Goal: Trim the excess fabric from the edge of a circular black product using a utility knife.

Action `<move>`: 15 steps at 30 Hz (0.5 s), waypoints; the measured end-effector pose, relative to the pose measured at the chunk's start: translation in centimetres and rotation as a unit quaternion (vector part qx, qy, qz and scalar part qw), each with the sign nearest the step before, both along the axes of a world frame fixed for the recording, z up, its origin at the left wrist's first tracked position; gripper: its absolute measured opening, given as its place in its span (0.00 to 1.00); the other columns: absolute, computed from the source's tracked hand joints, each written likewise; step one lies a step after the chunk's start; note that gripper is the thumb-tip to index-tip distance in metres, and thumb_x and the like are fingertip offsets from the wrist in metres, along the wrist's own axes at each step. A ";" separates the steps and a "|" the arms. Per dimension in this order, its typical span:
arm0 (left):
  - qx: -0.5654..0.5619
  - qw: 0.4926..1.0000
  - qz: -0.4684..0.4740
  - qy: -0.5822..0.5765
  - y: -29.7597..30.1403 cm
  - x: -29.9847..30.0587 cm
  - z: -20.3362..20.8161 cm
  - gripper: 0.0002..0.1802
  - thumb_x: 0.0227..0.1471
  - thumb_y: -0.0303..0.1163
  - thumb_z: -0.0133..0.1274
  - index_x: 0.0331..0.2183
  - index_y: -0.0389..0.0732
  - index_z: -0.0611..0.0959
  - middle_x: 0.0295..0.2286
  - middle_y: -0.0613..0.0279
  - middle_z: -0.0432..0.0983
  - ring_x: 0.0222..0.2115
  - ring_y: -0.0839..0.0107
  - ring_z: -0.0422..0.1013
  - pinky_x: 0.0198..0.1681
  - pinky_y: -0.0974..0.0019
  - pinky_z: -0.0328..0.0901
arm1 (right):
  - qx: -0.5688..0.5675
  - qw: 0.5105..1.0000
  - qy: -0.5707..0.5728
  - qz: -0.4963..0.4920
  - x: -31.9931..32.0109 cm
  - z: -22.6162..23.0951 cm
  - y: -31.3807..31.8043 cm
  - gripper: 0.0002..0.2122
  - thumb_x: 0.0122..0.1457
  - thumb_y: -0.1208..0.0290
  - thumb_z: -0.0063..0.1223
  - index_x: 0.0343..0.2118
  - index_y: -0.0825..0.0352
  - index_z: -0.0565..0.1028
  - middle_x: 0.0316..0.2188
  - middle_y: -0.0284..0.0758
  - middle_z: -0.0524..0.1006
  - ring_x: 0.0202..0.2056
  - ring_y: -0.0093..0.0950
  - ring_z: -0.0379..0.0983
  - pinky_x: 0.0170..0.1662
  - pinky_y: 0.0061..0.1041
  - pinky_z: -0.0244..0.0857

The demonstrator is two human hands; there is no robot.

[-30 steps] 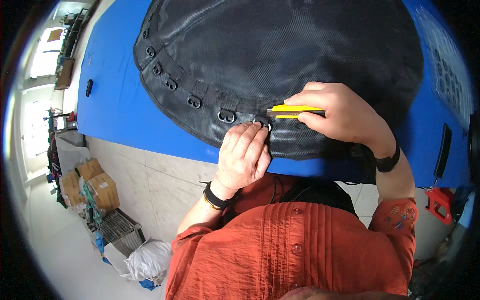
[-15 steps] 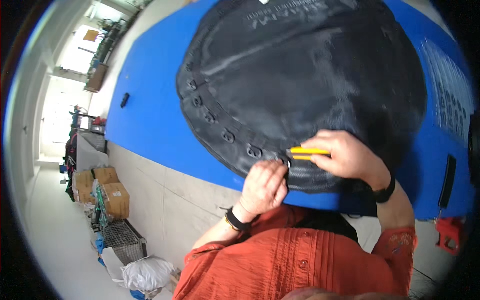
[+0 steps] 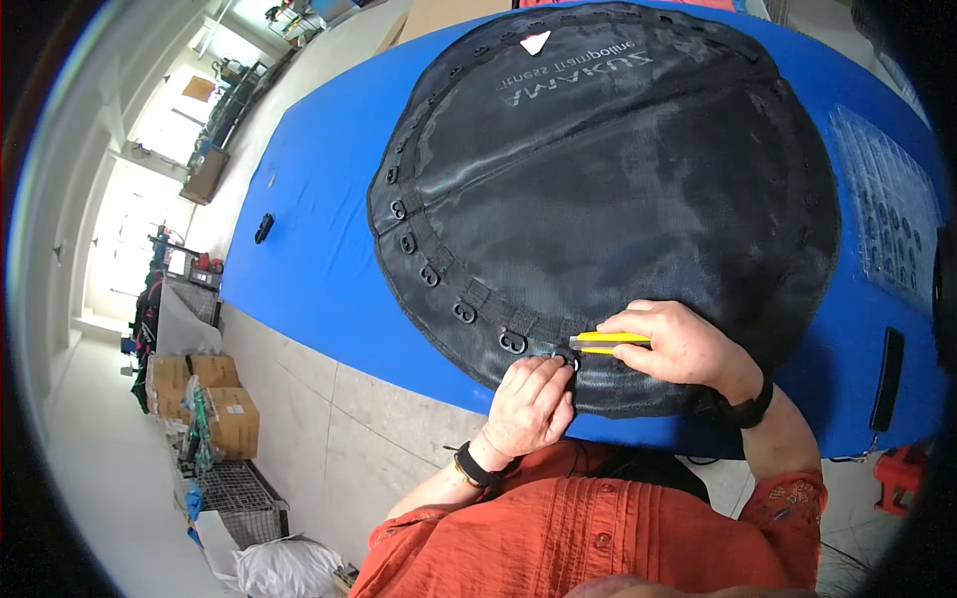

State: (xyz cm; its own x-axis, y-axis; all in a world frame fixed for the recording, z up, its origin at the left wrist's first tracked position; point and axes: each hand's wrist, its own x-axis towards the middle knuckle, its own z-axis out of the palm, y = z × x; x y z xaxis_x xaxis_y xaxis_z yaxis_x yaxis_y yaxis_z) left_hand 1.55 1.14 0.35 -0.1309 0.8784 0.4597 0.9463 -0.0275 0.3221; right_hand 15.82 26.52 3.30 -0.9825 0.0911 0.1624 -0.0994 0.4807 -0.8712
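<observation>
A round black trampoline mat [image 3: 638,219] lies on the blue table, with a row of dark metal rings [image 3: 512,342] held by webbing tabs near its border. My left hand [image 3: 531,401] is closed at the mat's near edge, fingers pinching the border beside a ring [image 3: 569,362]. Yellow thread snips [image 3: 610,342] are gripped in my right hand [image 3: 688,344]. Their tip points left, close to that ring and just above my left fingertips. Whether the tip touches the mat I cannot tell. A small white triangular patch [image 3: 535,43] shows at the mat's far side.
The blue tabletop [image 3: 309,249] spreads around the mat. A small black object [image 3: 264,228] lies at left. At right are a clear plastic sheet of dark pieces [image 3: 885,214] and a black strip [image 3: 887,379]. Cardboard boxes [image 3: 231,419] stand on the floor at left.
The view has shifted, so more of the mat's far side shows. Both hands stay at the near edge; the snips' tip has come slightly nearer to my left fingers and the ring.
</observation>
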 end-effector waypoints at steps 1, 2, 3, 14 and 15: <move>-0.002 1.000 -0.003 0.001 0.0 0.0 0.1 0.20 0.56 0.30 0.62 0.49 0.32 0.84 0.48 0.47 0.80 0.47 0.48 0.77 0.55 0.48 0.73 | 0.000 1.000 0.001 -0.003 0.1 0.0 0.0 0.14 0.63 0.73 0.63 0.50 0.71 0.82 0.38 0.48 0.82 0.38 0.47 0.82 0.43 0.39 0.76; 0.000 1.000 -0.003 0.006 0.2 0.0 0.2 0.21 0.56 0.31 0.62 0.50 0.32 0.84 0.48 0.47 0.80 0.47 0.48 0.77 0.55 0.48 0.72 | 0.000 1.000 0.002 -0.006 0.0 0.0 0.2 0.14 0.63 0.73 0.63 0.50 0.71 0.82 0.38 0.48 0.82 0.38 0.47 0.82 0.43 0.39 0.76; -0.003 1.000 -0.001 0.006 0.1 0.0 0.5 0.21 0.57 0.33 0.63 0.50 0.31 0.83 0.47 0.46 0.80 0.47 0.48 0.77 0.55 0.48 0.72 | -0.006 1.000 -0.001 -0.006 0.0 -0.1 0.2 0.14 0.63 0.73 0.62 0.50 0.71 0.82 0.38 0.48 0.83 0.38 0.47 0.82 0.43 0.40 0.76; -0.047 0.999 -0.010 0.010 -0.3 -0.2 -0.4 0.33 0.62 0.54 0.62 0.53 0.34 0.82 0.50 0.47 0.79 0.49 0.48 0.74 0.56 0.46 0.68 | 0.018 1.000 -0.014 0.006 -0.2 -1.0 0.6 0.17 0.62 0.73 0.66 0.53 0.71 0.81 0.41 0.46 0.83 0.41 0.44 0.82 0.45 0.37 0.76; -0.048 0.999 -0.010 0.014 -0.2 -0.3 -0.4 0.33 0.62 0.54 0.62 0.53 0.34 0.82 0.50 0.48 0.79 0.50 0.48 0.74 0.57 0.46 0.68 | 0.021 1.000 -0.010 0.005 -0.3 -1.1 0.6 0.17 0.62 0.73 0.66 0.53 0.71 0.81 0.41 0.45 0.83 0.41 0.44 0.82 0.45 0.37 0.76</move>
State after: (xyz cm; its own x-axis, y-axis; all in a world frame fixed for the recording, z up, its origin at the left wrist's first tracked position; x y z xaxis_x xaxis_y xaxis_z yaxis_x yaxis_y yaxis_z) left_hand 1.26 0.91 -0.06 -0.1011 0.9209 0.3764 0.9545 -0.0169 0.2979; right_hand 15.56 27.13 2.25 -0.9864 0.0753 0.1461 -0.0867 0.5162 -0.8520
